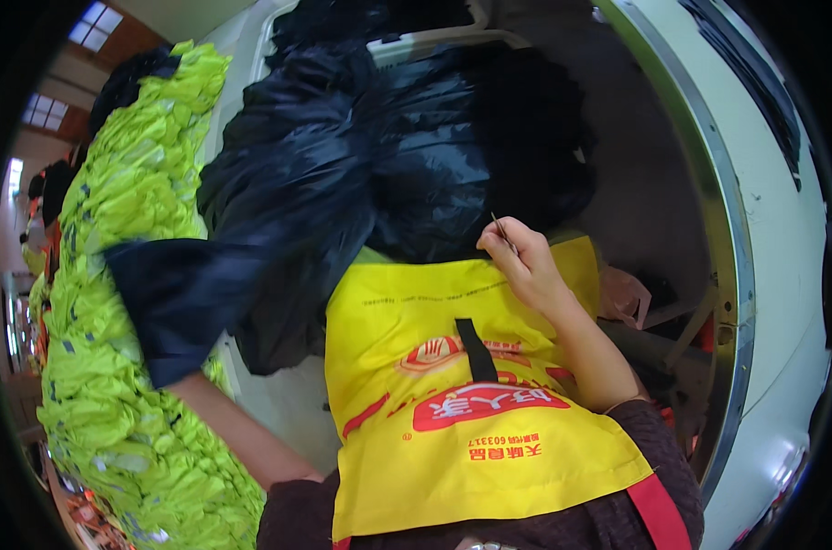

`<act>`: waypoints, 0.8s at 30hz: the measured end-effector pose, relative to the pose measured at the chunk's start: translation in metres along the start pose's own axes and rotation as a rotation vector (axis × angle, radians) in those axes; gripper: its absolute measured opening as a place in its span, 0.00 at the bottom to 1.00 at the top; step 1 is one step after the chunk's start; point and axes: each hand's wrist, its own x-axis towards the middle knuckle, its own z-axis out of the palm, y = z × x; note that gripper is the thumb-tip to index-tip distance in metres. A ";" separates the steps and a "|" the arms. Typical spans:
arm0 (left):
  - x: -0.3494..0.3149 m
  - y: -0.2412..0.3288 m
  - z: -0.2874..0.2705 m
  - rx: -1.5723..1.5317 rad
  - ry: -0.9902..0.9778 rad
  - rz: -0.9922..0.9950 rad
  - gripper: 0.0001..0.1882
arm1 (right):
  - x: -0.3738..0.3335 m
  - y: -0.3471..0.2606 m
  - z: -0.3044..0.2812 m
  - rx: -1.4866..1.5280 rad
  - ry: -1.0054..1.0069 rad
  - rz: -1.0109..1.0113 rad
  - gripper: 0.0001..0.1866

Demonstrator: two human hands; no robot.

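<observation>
My left forearm (228,426) reaches out to the left, and my left hand is covered by a dark navy piece of cloth (173,293), so its fingers are hidden. That cloth is raised above the black fabric (297,156) heaped in front of me and looks blurred at its right side. My right hand (523,261) is closed, in a pinch, around a small pointed metal tool (500,227) whose tip sticks up past the fingers. It hovers at the top edge of my yellow apron (489,458). A short black strip (476,350) lies on the apron.
Along the left runs a long heap of bright yellow-green garments (141,367). Pale plastic crates (416,41) sit under and behind the black fabric. A pale table with a metal edge (723,174) curves along the right, with dark cloth (750,73) on it.
</observation>
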 end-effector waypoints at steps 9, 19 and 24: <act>-0.014 -0.203 -0.073 -0.055 0.723 -0.576 0.20 | 0.060 0.208 -0.073 0.306 0.608 0.776 0.12; -0.082 -0.017 0.099 0.735 0.383 0.659 0.22 | 0.098 0.216 -0.057 0.550 0.703 0.836 0.10; -0.110 0.006 0.190 0.443 -0.372 0.478 0.08 | 0.054 0.154 -0.037 0.277 0.743 0.365 0.12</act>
